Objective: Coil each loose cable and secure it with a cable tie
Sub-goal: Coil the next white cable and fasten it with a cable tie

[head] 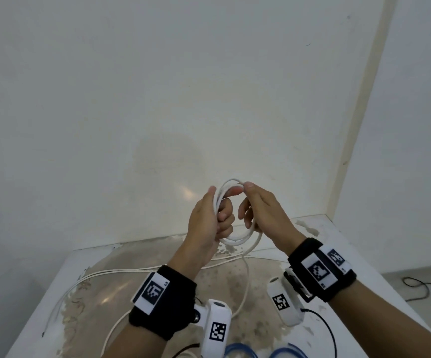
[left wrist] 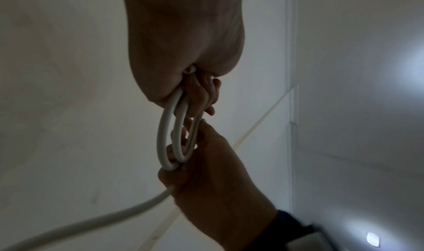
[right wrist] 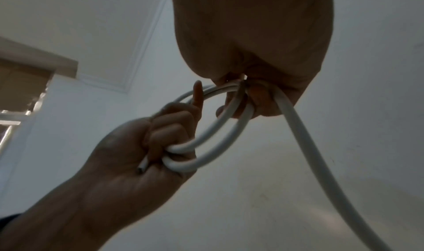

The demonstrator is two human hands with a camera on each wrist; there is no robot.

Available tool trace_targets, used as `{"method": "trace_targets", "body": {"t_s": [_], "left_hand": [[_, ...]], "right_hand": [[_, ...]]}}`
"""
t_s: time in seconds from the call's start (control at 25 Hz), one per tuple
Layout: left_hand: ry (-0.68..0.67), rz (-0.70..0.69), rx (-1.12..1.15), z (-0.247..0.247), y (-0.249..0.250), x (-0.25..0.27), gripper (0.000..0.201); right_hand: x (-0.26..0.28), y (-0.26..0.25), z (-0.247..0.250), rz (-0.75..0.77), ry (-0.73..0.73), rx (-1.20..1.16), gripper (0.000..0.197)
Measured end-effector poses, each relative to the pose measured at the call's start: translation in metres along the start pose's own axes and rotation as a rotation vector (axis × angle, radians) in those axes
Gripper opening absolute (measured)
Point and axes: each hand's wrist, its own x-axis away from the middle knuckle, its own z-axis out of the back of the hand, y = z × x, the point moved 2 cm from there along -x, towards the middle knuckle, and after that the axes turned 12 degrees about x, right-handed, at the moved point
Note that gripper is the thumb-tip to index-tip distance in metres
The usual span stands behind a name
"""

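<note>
A white cable (head: 235,240) is wound into a small coil of a few loops, held up above the table (head: 338,244). My left hand (head: 222,215) grips the coil's left side in a fist, and the cable's cut end (right wrist: 141,168) pokes out below the fist. On the coil's right side, my right hand (head: 250,202) pinches the top between thumb and fingers, its other fingers curled through the loops (right wrist: 218,133). The loose rest of the cable (head: 246,280) drops from the right hand to the table and trails off left (head: 105,273).
Blue cable loops (head: 237,352) lie at the table's near edge. A thin black wire (head: 325,329) runs over the table under my right wrist. Another black cable (head: 421,288) lies on the floor at the right. A plain wall stands just behind the table.
</note>
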Motion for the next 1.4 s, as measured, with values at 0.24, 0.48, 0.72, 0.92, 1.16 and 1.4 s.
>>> {"method": "trace_targets", "body": {"t_s": [0.24,0.48,0.72,0.92,1.16,1.4], "left_hand": [[-0.118,-0.096,-0.212,0.008,-0.003,-0.001,0.048],[-0.206,0.039,0.113,0.005,-0.003,-0.001,0.036],[-0.095,0.223,-0.012,0.001,0.010,-0.004,0.038],[0.041,-0.003,0.282,0.020,0.048,-0.014,0.033],[0.188,-0.378,0.415,0.090,0.111,-0.008,0.038],[0.217,-0.363,0.190,0.075,0.071,-0.031,0.033]], "right_hand": [[0.009,0.011,0.000,-0.014,-0.011,-0.079,0.043],[0.012,0.010,-0.006,0.071,-0.016,-0.115,0.036],[0.005,0.024,-0.006,0.040,0.073,-0.190,0.021],[-0.001,0.031,0.007,0.169,-0.021,0.048,0.023],[-0.014,0.095,0.062,0.144,-0.085,0.530,0.027],[0.005,0.013,0.012,0.504,-0.382,0.868,0.021]]}}
